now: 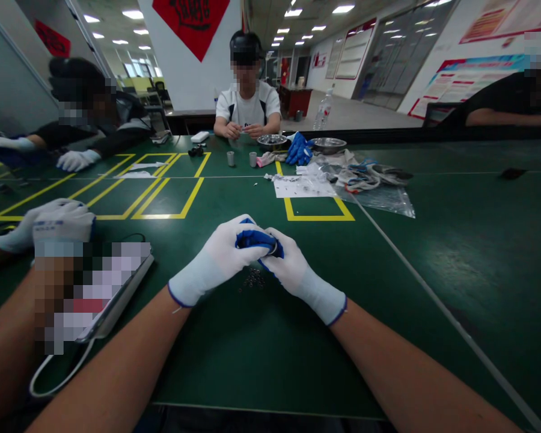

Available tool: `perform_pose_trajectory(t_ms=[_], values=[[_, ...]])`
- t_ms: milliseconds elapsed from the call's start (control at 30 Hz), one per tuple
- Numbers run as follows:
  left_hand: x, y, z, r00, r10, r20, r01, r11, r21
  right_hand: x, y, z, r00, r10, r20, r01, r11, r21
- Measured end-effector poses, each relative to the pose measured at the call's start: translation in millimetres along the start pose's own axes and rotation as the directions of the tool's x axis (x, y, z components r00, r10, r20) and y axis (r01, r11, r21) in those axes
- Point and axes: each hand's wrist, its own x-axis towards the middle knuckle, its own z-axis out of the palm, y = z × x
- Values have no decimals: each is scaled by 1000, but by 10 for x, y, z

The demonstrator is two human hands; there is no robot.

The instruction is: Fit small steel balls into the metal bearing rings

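Note:
My left hand (234, 245) wears a white glove with blue-coated fingers. My right hand (288, 264), in a matching glove, meets it above the green table (270, 355). The fingers of both hands are curled and pressed together at the fingertips. A small dark edge shows between them, but what they hold is mostly hidden by the gloves. Just below the hands lies a loose pile of small dark ring-like parts (253, 279), too small to name surely.
At left, a neighbour's gloved hands (63, 222) rest near a white device (130, 282) with a cable. Farther back are metal bowls (273, 142), grey cups (231, 159), blue gloves (300, 149), a white sheet (304, 186) and a plastic bag (388, 201). Other people sit around the table.

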Motion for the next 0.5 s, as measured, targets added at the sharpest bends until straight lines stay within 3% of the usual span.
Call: perform_pose_trajectory(t_ms=[333,500], values=[[-15,156,15,985,-170,-10,169,967,189,-36,-47,63,996,89,-6,-89,985,-150],[-38,193,10,970,-245,-6,241,952,191,-50,-62,94,997,77,-25,-81,973,-215]])
